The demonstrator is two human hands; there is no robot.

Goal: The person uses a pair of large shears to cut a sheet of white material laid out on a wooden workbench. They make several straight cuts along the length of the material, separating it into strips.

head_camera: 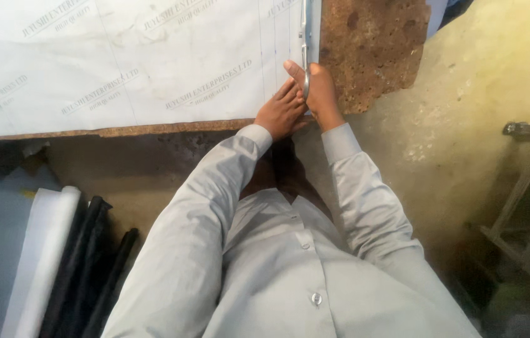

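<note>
Worn brown board forms the surface (374, 37) under a wide white sheet (121, 62) ruled with faint lines. My right hand (320, 94) grips the lower end of a long pair of metal shears (306, 37) — fingers (296, 70) wrapped tight around the handle. Their long axis runs straight away from me, up along the sheet's right edge. My left hand (280, 112) lies flat just beside it, fingers spread and pressing the sheet's lower right corner. Of the two, my right sits on the shears; my left touches only sheet. Rolled white and black material (71, 263) lies on the floor, well apart.
</note>
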